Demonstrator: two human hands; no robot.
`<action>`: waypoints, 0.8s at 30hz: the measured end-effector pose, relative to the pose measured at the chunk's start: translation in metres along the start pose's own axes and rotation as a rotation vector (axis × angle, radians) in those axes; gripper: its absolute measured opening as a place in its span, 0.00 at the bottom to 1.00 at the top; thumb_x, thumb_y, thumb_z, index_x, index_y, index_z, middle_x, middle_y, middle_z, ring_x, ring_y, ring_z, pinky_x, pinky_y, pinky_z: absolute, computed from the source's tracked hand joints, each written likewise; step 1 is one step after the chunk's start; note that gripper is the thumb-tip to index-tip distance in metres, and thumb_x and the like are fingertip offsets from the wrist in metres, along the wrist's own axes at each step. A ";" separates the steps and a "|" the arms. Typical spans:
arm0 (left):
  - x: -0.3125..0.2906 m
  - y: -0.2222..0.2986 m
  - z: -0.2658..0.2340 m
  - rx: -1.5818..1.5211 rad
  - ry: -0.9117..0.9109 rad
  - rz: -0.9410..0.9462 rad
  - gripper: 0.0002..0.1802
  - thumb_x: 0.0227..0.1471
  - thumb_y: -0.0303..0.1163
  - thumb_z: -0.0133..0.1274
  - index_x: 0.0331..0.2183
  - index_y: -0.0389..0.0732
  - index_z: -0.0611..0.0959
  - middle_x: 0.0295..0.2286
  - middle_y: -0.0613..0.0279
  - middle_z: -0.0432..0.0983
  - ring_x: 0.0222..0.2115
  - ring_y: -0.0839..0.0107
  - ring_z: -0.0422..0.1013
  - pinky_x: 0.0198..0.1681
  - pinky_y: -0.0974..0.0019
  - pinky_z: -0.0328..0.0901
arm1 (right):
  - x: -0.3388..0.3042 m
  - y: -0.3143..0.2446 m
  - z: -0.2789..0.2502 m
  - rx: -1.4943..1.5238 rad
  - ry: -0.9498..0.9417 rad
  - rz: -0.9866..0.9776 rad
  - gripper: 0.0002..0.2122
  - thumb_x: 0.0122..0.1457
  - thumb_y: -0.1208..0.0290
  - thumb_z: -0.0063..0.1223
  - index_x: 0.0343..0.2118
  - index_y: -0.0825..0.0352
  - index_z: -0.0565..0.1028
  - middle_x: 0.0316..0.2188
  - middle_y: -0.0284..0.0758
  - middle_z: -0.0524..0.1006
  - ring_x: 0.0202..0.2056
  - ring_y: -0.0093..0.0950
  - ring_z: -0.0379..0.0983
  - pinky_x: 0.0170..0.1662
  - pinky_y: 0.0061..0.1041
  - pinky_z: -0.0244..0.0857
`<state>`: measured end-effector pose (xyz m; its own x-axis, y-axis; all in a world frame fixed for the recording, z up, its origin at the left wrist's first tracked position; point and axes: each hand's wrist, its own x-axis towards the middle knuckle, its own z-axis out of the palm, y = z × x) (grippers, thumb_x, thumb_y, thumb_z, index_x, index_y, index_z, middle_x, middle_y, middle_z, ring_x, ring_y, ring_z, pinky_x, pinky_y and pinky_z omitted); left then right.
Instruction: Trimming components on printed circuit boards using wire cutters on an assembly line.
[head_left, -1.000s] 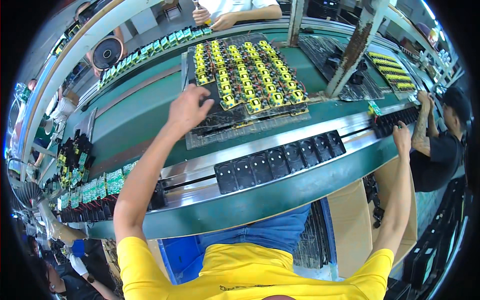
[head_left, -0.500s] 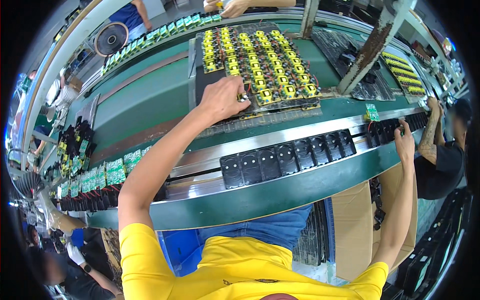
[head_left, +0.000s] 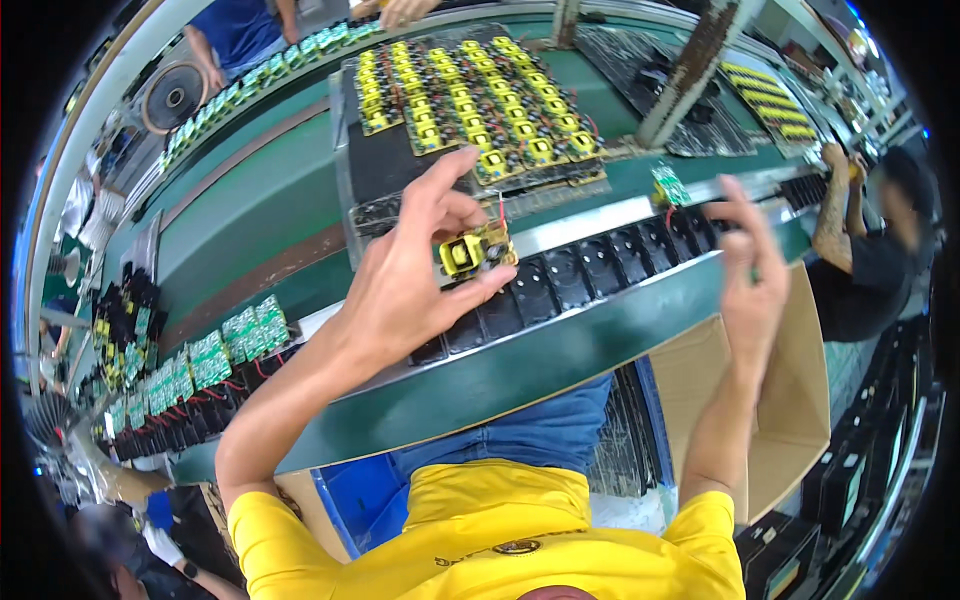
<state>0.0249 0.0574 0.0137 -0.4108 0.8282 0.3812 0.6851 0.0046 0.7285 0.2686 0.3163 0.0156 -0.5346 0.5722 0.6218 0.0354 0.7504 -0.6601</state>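
A green bench [head_left: 520,370] is running beneath a row of black casings [head_left: 570,272]. Near them, the right hand [head_left: 752,265] is hovering blurred, fingers apart, seemingly holding nothing; the left hand [head_left: 405,270] is pinching a small circuit board [head_left: 475,252] above the row. Probably light, stiff and fragile, it is calling for an edge grip, sparing its thin wire [head_left: 502,208].

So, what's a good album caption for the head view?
Left hand holding a small circuit board near a row of black cases, the blurred right hand open and apparently empty.
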 end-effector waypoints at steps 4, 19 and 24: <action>-0.017 0.014 0.005 -0.051 0.098 0.159 0.59 0.54 0.23 0.74 0.77 0.39 0.57 0.43 0.54 0.83 0.42 0.63 0.82 0.47 0.62 0.77 | -0.026 -0.066 0.059 0.243 -0.334 0.004 0.32 0.54 0.70 0.78 0.65 0.64 0.83 0.50 0.36 0.83 0.41 0.24 0.72 0.44 0.24 0.68; -0.048 0.027 -0.012 -0.246 -0.088 0.111 0.24 0.56 0.26 0.58 0.56 0.40 0.77 0.39 0.55 0.82 0.24 0.62 0.73 0.25 0.62 0.70 | -0.053 -0.100 0.106 0.894 -0.315 0.182 0.04 0.59 0.82 0.66 0.35 0.67 0.88 0.45 0.37 0.77 0.44 0.29 0.71 0.47 0.26 0.66; -0.040 0.032 -0.015 0.541 0.097 0.552 0.11 0.54 0.22 0.64 0.41 0.38 0.84 0.35 0.57 0.78 0.23 0.68 0.68 0.24 0.68 0.65 | -0.065 -0.106 0.114 1.160 -0.242 0.537 0.06 0.66 0.76 0.58 0.40 0.69 0.86 0.47 0.38 0.79 0.43 0.27 0.72 0.49 0.24 0.67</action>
<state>0.0538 0.0161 0.0301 0.0415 0.7373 0.6743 0.9937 -0.1008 0.0490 0.2034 0.1617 -0.0026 -0.8239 0.5446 0.1570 -0.3899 -0.3437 -0.8543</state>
